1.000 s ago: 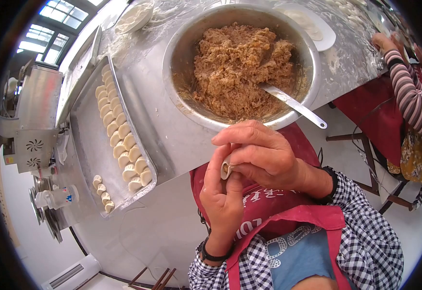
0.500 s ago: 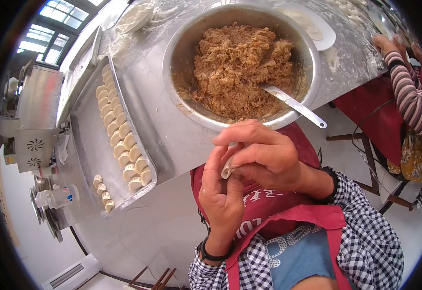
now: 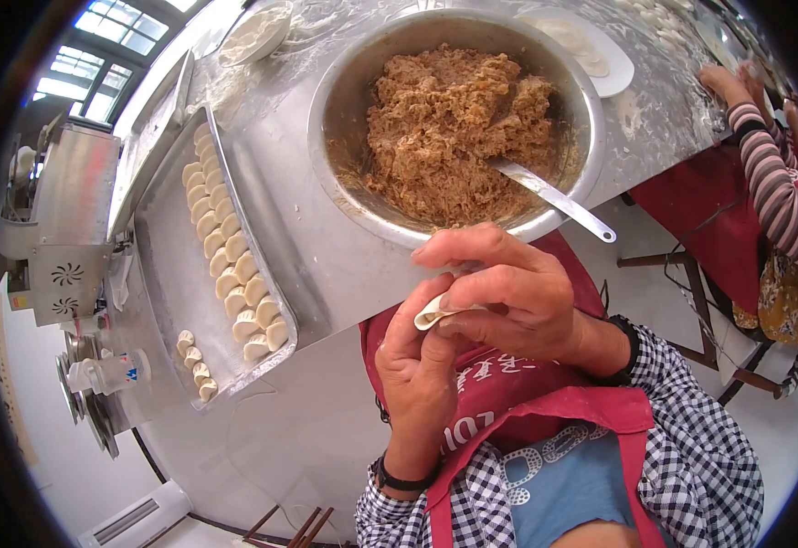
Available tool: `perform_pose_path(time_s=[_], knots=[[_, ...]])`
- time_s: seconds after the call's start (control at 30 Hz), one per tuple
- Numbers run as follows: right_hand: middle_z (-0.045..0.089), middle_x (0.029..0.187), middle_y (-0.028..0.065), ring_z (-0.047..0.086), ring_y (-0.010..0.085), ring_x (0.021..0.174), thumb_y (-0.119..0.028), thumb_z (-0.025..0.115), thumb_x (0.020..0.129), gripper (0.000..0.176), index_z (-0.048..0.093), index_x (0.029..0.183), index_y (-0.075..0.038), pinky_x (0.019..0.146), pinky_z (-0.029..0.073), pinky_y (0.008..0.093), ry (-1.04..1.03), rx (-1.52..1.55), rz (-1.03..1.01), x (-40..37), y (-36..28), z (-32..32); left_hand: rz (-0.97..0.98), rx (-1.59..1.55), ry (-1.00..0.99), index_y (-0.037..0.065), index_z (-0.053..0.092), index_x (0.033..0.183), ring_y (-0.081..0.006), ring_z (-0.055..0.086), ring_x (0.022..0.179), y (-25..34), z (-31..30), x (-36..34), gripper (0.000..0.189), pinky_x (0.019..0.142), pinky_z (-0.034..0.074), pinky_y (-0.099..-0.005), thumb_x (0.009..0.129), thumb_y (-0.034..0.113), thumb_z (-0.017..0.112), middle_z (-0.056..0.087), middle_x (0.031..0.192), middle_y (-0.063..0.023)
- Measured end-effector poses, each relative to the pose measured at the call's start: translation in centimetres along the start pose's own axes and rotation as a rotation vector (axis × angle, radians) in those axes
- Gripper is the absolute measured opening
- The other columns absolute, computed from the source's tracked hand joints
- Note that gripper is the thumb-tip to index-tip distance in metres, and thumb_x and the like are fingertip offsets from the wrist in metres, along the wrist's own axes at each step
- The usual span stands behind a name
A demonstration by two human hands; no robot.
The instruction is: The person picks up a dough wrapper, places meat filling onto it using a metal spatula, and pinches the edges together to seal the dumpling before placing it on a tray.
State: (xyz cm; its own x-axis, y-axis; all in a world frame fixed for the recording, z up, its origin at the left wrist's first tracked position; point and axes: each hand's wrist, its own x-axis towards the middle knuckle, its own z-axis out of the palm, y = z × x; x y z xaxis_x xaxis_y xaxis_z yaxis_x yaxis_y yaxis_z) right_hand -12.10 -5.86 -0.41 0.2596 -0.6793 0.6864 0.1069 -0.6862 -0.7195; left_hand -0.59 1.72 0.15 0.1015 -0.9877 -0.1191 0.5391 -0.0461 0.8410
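A folded dumpling (image 3: 430,313) shows its pale edge between my two hands, just in front of the large metal bowl (image 3: 318,155). My left hand (image 3: 417,370) cups it from below, thumb and fingers against the dough. From the right, my right hand (image 3: 517,297) pinches the dumpling's edge; most of the dumpling is hidden behind its fingers. Brown minced filling (image 3: 454,128) fills much of the bowl, and a metal spoon (image 3: 559,198) stands in it with its handle over the near right rim.
Left of the bowl, a metal tray (image 3: 163,274) holds rows of finished dumplings (image 3: 234,265). A white plate of wrappers (image 3: 613,68) sits behind the bowl at right. A floury bowl (image 3: 257,35) is at back left. Another person's striped sleeve (image 3: 773,173) is at far right.
The right hand has shifted slightly right and its fingers have opened a little, so more of the dumpling's folded edge shows. The co-worker's hand at far right has moved slightly.
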Motion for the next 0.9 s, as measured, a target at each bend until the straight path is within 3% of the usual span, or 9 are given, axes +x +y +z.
perform_pose_path(time_s=[0.13,0.17,0.23,0.3,0.53,0.57,0.67,0.73,0.9], knots=[[0.057,0.108,0.0199,0.059,0.0254,0.087,-0.006,0.072,0.067,0.021,0.060,0.085,-0.004,0.067,0.049,0.0298,-0.087,-0.079,-0.085,0.2,0.1,-0.6,0.012,0.092,-0.002,-0.007,0.044,0.123,-0.0212,0.055,0.105,0.0,0.0,0.2,0.038,0.088,0.046,-0.0288,0.090,0.011,0.053,0.055,0.117,-0.0167],[0.057,0.108,0.0199,0.059,0.0254,0.087,-0.006,0.072,0.067,0.021,0.060,0.085,-0.004,0.067,0.049,0.0298,-0.087,-0.079,-0.085,0.2,-0.1,-0.6,0.023,0.133,0.000,-0.007,0.044,0.122,-0.0223,0.056,0.104,-0.2,-0.1,0.2,0.039,0.087,0.048,-0.0301,0.090,0.013,0.053,0.054,0.116,-0.0176],[0.057,0.105,0.0161,0.059,0.0246,0.088,-0.002,0.067,0.066,0.011,0.057,0.069,-0.002,0.067,0.051,0.0309,-0.051,-0.098,-0.049,0.4,-0.4,-0.3,0.034,0.174,0.002,-0.008,0.044,0.121,-0.0233,0.056,0.104,-0.2,-0.2,0.2,0.040,0.086,0.049,-0.0313,0.089,0.014,0.054,0.054,0.115,-0.0184],[0.058,0.105,0.0161,0.059,0.0260,0.089,-0.003,0.067,0.064,0.012,0.056,0.068,-0.001,0.067,0.051,0.0321,-0.061,-0.138,-0.098,0.5,-0.4,-0.2,0.060,0.282,0.024,-0.007,0.045,0.121,-0.0213,0.058,0.098,-0.1,0.0,0.1,0.039,0.082,0.051,-0.0297,0.090,0.015,0.054,0.057,0.111,-0.0169],[0.058,0.105,0.0166,0.059,0.0301,0.091,-0.008,0.066,0.059,0.017,0.054,0.066,0.001,0.071,0.051,0.0362,-0.117,-0.303,-0.245,0.8,0.1,-0.7,0.020,0.446,0.007,-0.005,0.045,0.123,-0.0202,0.056,0.103,0.6,0.4,-0.2,0.035,0.086,0.047,-0.0279,0.090,0.006,0.051,0.057,0.114,-0.0154],[0.058,0.105,0.0166,0.059,0.0301,0.091,-0.008,0.066,0.059,0.017,0.054,0.066,0.001,0.071,0.051,0.0362,-0.117,-0.303,-0.245,0.7,0.2,-0.7,0.059,0.457,0.034,-0.005,0.046,0.121,-0.0184,0.058,0.097,0.4,0.5,-0.1,0.034,0.080,0.050,-0.0269,0.089,0.008,0.052,0.058,0.109,-0.0142],[0.058,0.105,0.0164,0.059,0.0289,0.091,-0.006,0.066,0.063,0.014,0.054,0.065,0.000,0.072,0.051,0.0354,-0.119,-0.232,-0.217,0.5,0.0,-0.5,0.072,0.418,0.067,-0.005,0.047,0.118,-0.0164,0.059,0.091,0.2,0.4,-0.1,0.033,0.075,0.052,-0.0258,0.089,0.008,0.053,0.059,0.104,-0.0129],[0.058,0.106,0.0163,0.059,0.0271,0.090,-0.003,0.066,0.066,0.012,0.054,0.068,-0.001,0.072,0.050,0.0335,-0.048,-0.109,0.001,0.0,-0.6,-0.3,0.047,0.369,0.072,-0.005,0.047,0.118,-0.0160,0.059,0.091,0.2,0.4,-0.2,0.033,0.076,0.051,-0.0256,0.088,0.007,0.053,0.059,0.105,-0.0128],[0.057,0.107,0.0169,0.059,0.0256,0.090,0.002,0.067,0.065,0.016,0.056,0.075,-0.002,0.070,0.050,0.0314,-0.014,-0.044,0.051,-0.4,-0.6,-0.2,0.092,0.279,0.073,-0.006,0.046,0.117,-0.0164,0.058,0.095,0.1,0.3,-0.2,0.031,0.080,0.050,-0.0266,0.088,0.003,0.051,0.058,0.106,-0.0134]])
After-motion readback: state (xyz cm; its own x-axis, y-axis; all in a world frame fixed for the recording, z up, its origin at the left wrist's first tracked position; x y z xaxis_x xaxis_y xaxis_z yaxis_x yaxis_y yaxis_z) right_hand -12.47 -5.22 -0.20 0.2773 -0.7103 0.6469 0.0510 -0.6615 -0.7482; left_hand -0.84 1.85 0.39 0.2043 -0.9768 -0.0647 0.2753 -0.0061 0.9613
